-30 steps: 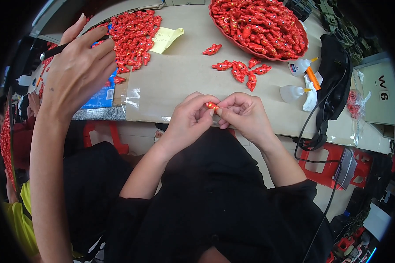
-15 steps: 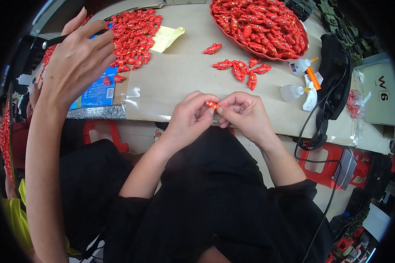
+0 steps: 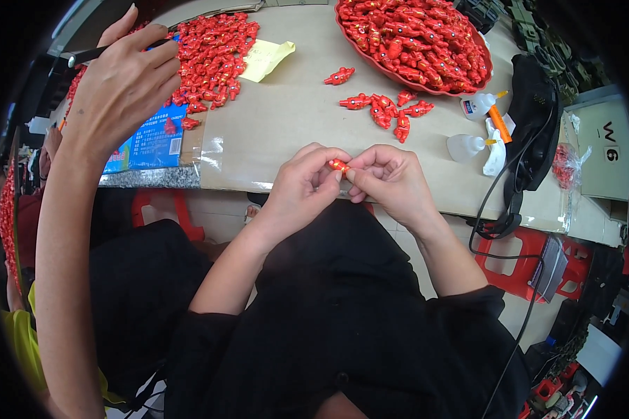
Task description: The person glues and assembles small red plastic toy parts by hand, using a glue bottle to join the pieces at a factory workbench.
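Between my hands, just above the table's near edge, is a small red figurine (image 3: 339,166) with gold marks. My left hand (image 3: 306,180) pinches its left side between thumb and fingers. On its other side, the thumb and fingers of my right hand (image 3: 388,183) grip it too, and they cover part of it. Beyond my hands lie several loose red figurines (image 3: 383,112) in a small group, with a single figurine (image 3: 339,76) a little apart. A red scalloped basin (image 3: 426,89) at the back is heaped with more of them.
At left, a co-worker's hand (image 3: 122,84) holds a dark pen-like tool near a big figurine pile (image 3: 213,56). A yellow paper note (image 3: 267,59) lies beside it. To the right stand two small bottles (image 3: 465,147), an orange tube (image 3: 499,123) and a black bag (image 3: 534,126) with a cable.
The co-worker's hand at left has shifted slightly left and up. My own hands stay in place, holding the figurine.
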